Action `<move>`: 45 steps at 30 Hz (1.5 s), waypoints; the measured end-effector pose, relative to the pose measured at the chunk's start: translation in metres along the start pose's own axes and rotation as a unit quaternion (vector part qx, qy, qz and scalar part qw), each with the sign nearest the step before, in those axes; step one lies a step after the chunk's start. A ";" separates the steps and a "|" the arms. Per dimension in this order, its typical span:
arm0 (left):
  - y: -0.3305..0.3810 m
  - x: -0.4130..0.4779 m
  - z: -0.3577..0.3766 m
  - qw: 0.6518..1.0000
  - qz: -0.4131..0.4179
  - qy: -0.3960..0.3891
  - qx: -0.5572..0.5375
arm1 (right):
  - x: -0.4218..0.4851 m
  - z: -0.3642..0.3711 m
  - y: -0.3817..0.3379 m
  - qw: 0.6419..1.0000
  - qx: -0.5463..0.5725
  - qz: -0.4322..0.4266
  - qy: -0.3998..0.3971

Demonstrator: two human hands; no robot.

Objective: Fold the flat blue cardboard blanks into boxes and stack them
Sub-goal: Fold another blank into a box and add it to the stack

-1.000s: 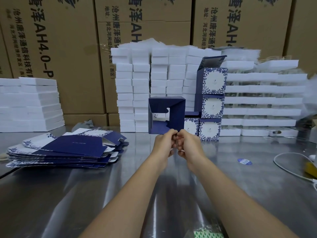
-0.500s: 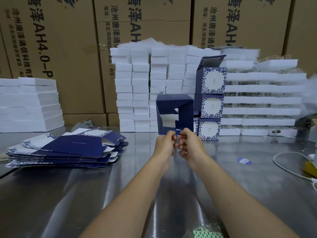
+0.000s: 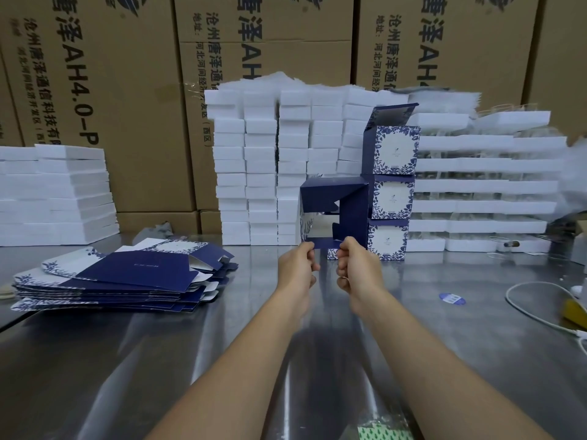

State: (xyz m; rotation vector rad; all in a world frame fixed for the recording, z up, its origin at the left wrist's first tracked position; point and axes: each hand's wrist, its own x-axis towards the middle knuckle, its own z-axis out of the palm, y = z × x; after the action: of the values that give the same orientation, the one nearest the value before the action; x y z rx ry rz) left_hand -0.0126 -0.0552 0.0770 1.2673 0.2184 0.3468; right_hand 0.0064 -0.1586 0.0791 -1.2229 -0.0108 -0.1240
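pinching the bottom flap of a half-folded box with left hand and right hand, fingers curled tight. holding it up above the table, just before the stack of finished boxes. off to the left, a pile of flat blanks.

bare steel table ahead; box stack, foam blocks behind

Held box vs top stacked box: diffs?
The held box hangs between the left hand and right hand; the top stacked box sits on the stack. The held box's end is half folded, see-through; the top stacked box is squared, lid flap raised. Both blue cardboard.
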 end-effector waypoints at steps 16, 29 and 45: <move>-0.001 -0.015 0.013 0.998 0.024 -0.053 0.006 | -0.009 0.006 0.000 0.996 -0.037 0.001 -0.078; -0.004 -0.017 0.016 0.997 0.019 -0.067 0.041 | -0.012 0.004 -0.004 0.997 -0.015 0.028 -0.075; -0.005 -0.013 0.019 0.999 0.025 -0.005 0.026 | -0.007 0.005 0.002 0.999 -0.033 0.008 -0.036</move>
State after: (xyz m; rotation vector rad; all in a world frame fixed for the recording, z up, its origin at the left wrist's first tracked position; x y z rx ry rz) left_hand -0.0177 -0.0780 0.0775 1.3281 0.1880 0.3804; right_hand -0.0006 -0.1532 0.0786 -1.2933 -0.0598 -0.0677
